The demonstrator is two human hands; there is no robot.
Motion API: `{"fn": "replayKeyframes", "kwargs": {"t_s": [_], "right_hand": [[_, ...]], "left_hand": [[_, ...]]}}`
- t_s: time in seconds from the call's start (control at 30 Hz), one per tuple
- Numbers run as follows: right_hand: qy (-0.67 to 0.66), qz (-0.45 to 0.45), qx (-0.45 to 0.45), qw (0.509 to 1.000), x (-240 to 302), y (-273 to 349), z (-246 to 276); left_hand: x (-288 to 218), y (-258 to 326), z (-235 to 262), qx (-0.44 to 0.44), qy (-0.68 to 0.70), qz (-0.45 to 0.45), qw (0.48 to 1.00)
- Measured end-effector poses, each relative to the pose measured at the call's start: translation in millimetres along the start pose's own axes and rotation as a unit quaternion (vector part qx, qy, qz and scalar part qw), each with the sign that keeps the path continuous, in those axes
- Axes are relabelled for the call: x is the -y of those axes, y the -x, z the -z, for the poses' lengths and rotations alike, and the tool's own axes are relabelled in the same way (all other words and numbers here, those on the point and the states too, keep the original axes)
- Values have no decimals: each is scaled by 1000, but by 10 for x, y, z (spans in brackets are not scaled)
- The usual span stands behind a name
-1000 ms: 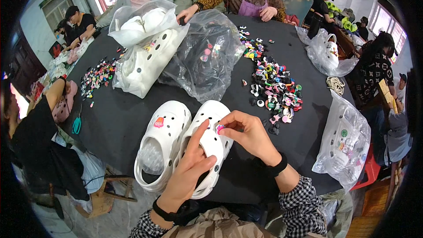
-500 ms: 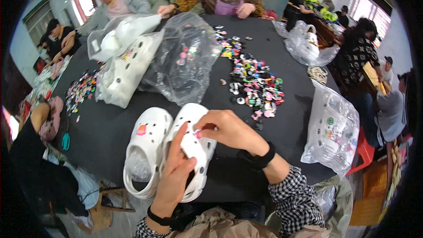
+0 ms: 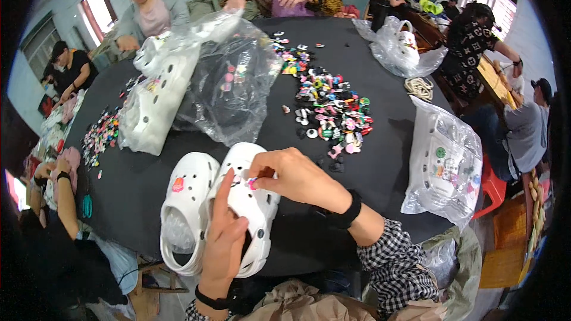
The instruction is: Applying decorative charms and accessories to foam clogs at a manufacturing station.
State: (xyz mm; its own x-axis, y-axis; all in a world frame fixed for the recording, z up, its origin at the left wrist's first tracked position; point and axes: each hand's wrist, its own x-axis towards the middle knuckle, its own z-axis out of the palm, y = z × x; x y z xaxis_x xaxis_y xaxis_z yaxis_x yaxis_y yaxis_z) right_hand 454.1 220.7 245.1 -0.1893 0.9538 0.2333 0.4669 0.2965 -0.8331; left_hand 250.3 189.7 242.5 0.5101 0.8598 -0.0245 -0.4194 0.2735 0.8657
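Two white clogs stand side by side before me, toes pointing away. The left clog [image 3: 189, 173] bears an orange-red charm [image 3: 178, 185] and has clear plastic stuffed inside. My left hand [image 3: 221, 244] holds the right clog [image 3: 260, 202] at its opening; its index finger stretches along the upper, and its other fingers are partly hidden. My right hand [image 3: 297, 179] is closed in a pinch on a small pink charm [image 3: 252, 183] at the holes of the right clog's upper. Next to that charm sits a small pale charm [image 3: 237, 179], partly covered by my fingers.
Beyond the clogs lie a heap of colourful charms [image 3: 333, 107], a smaller heap [image 3: 101, 134] and clear bags, one with white clogs [image 3: 169, 92]. A bagged pair [image 3: 443, 163] lies at right, near a cord coil [image 3: 419, 88]. Co-workers sit around the black table [image 3: 380, 184].
The view has shifted slightly. My hands stay at the right clog, the right one still pinching the pink charm. Across the table, a co-worker's hand at the bag has moved, and the bag sits lower.
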Motion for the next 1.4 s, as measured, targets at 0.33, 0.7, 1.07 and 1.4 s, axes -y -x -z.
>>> {"fn": "replayKeyframes", "kwargs": {"t_s": [0.33,0.7,1.07,1.4], "right_hand": [[98,52,73,991,-7,-107,126],[169,-98,-134,971,-614,191,923],[364,-165,11,917,-614,357,917],[46,89,0,995,61,42,313]], "left_hand": [[-108,35,-98,25,32,7,999],[-142,33,-139,15,-26,3,1000],[-99,61,-67,11,-31,7,999],[-91,65,-21,29,-45,7,999]]}}
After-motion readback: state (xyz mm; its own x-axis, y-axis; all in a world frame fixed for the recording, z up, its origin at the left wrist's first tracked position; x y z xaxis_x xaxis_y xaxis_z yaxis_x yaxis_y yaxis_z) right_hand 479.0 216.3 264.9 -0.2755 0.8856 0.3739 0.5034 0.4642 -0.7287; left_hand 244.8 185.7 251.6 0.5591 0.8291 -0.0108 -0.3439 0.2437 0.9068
